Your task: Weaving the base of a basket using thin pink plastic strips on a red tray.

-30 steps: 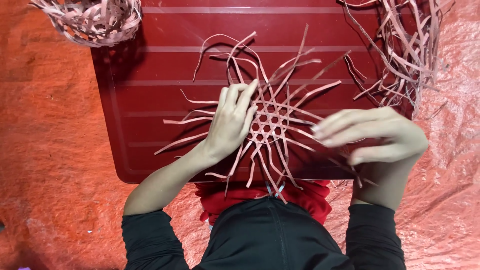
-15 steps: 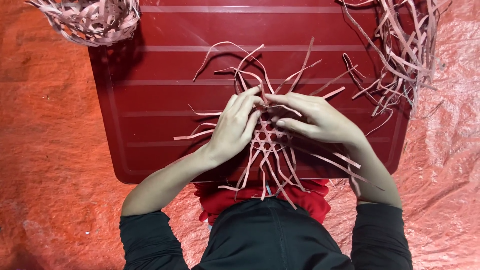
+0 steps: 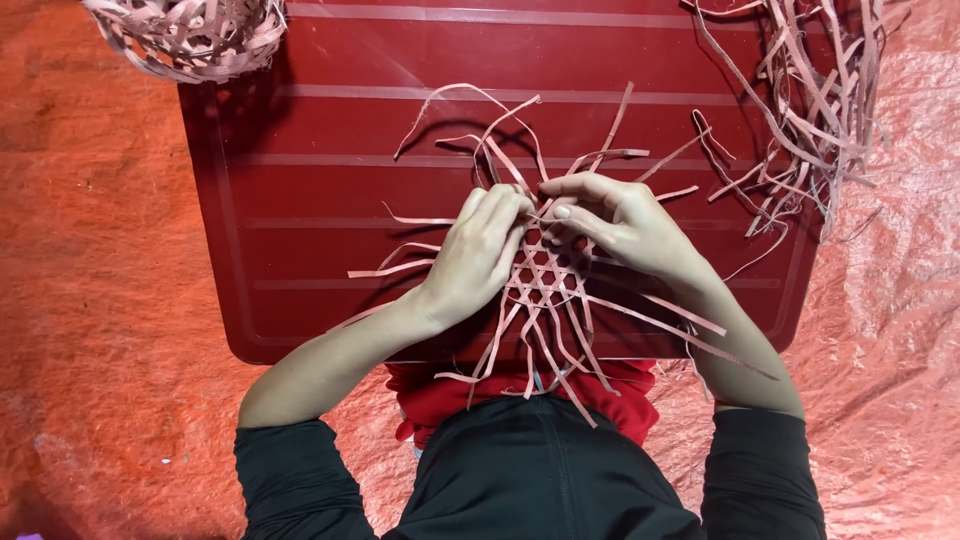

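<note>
Step in hand: weaving thin strips into a flat, open mat; both hands meet at the upper edge of the woven patch, working one strip into the lattice.
Left hand (image 3: 482,252): centre of the frame, fingers curled together and pressing down on the left part of the woven mat (image 3: 545,285), pinning it flat.
Right hand (image 3: 620,222): just right of centre, thumb and fingers pinched on a strip at the top of the lattice; which strip exactly is hard to tell, as the fingers cover it.
Next move, as a judgement: the pinched strip needs threading over and under its neighbours while the mat stays pinned so the lattice does not slip.
Mat's look: pale pink, hexagon-like open holes, loose ends fanning out all round, some curling upward.
Mat's place: on the dark red board (image 3: 300,200), lower middle of it.
Nearby: loose strips (image 3: 810,110) at upper right; a woven basket (image 3: 185,35) at upper left; orange sheet (image 3: 90,300) beneath.
</note>
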